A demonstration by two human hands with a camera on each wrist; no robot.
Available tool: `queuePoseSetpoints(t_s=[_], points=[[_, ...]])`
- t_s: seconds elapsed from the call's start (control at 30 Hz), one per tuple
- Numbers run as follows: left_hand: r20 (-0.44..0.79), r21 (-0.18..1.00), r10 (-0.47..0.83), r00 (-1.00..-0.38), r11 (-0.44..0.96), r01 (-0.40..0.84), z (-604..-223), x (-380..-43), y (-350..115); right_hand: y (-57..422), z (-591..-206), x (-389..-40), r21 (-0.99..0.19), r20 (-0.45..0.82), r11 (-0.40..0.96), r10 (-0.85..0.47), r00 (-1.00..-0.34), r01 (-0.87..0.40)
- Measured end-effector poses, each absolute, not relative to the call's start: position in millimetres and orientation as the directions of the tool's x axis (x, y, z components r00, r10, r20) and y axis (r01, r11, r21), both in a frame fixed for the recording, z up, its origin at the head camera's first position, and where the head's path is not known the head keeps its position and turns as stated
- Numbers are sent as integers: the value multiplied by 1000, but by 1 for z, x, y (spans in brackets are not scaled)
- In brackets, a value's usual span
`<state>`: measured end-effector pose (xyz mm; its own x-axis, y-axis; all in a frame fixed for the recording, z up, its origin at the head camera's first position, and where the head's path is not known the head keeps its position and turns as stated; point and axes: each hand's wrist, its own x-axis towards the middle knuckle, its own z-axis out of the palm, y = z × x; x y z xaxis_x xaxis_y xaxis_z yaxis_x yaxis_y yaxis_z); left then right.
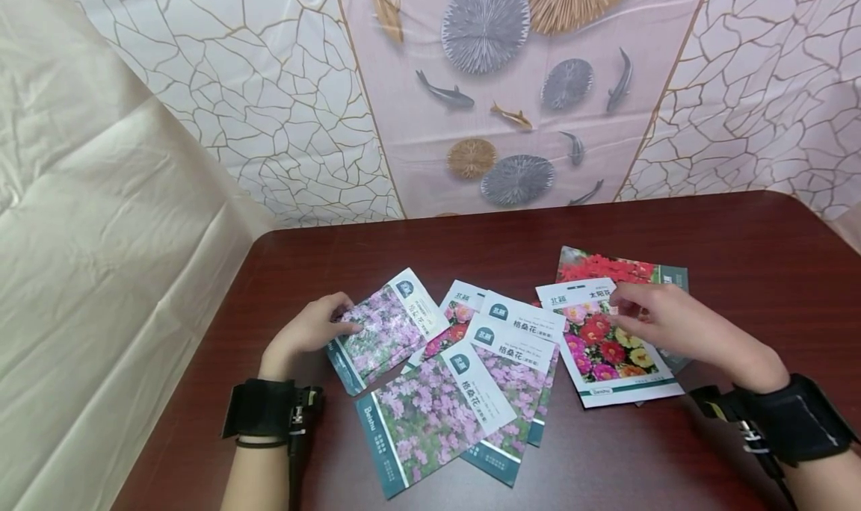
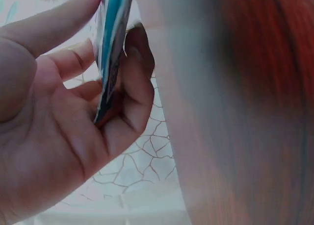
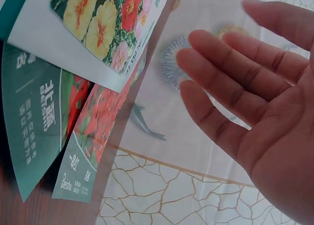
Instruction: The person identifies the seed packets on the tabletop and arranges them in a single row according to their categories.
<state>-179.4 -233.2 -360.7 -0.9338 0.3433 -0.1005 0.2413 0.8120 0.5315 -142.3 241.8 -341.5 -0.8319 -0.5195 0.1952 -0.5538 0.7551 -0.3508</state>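
Observation:
My left hand point(image 1: 308, 329) grips a seed packet point(image 1: 386, 328) with purple flowers, thumb on its face and fingers curled behind. In the left wrist view that packet shows edge-on between thumb and fingers. My right hand point(image 3: 255, 87) holds nothing; its fingers are relaxed and slightly bent. In the head view it hovers over the top right corner of a packet with mixed red, pink and yellow flowers point(image 1: 599, 347). Under that packet lie green-edged packets, one with red flowers point(image 1: 605, 267).
Several purple-flower packets point(image 1: 430, 414) overlap at the middle of the dark red table point(image 1: 323, 264). A packet with pink and red flowers point(image 1: 460, 309) lies partly hidden beneath them. A patterned cloth point(image 1: 303, 122) hangs behind the table, a pale sheet point(image 1: 101, 272) at the left.

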Motion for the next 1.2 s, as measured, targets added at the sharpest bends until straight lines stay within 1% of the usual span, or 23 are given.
queuePoseSetpoints(t_s=[0.2,0.33,0.5,0.6,0.77,0.93,1.2], points=[[-100,592,351,-931,773,228,-355,-178,-244,245,-343,-143,-337,200,751,-532,-823,-568],[-82,612,316,-945,764,203,-352,-176,-252,247,-342,-142,-346,169,760,-526,-833,-550],[-78,616,231,-970,776,135,-349,-175,-263,248,-342,-143,-349,156,766,-520,-840,-540],[-91,618,163,-982,783,73,-348,-175,-271,249,-341,-142,-347,155,771,-514,-844,-534],[-151,575,41,-988,817,-54,-349,-174,-285,250,-342,-143,-351,154,772,-511,-846,-530],[-232,525,-63,-971,832,-179,-351,-171,-296,250,-341,-143,-350,161,771,-511,-845,-533],[-305,481,-144,-941,830,-283,-353,-166,-309,251,-343,-144,-349,133,782,-505,-853,-517]])
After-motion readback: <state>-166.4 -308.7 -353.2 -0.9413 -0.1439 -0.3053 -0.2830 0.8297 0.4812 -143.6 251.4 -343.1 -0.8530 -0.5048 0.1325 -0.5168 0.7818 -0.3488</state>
